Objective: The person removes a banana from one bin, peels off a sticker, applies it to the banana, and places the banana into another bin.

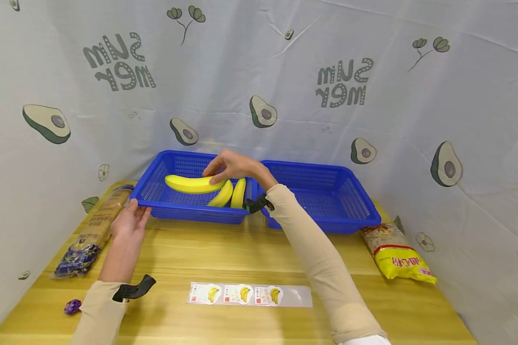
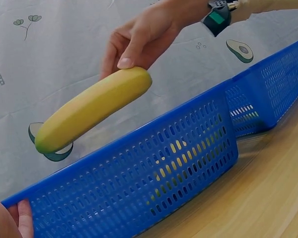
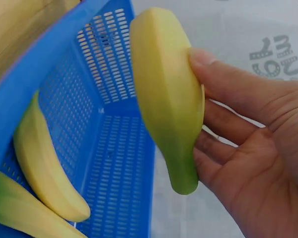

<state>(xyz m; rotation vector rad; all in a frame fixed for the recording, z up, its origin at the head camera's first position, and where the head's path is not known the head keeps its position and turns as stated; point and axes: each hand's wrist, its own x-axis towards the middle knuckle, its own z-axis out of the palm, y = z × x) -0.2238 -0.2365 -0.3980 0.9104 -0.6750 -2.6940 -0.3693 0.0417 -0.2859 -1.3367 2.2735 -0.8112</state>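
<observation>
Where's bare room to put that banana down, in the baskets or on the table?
The right blue plastic basket holds nothing. The left blue plastic basket has bare floor at its left half, under the yellow banana in the right hand; its right end is crowded by two bananas. Bare wooden table lies between the baskets and the banana sticker strip.

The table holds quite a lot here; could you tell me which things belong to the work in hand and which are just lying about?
In hand:
right hand holding banana
left hand on left basket
two bananas inside it

Lying about:
right basket
sticker strip
noodle packets
purple sweet
</observation>
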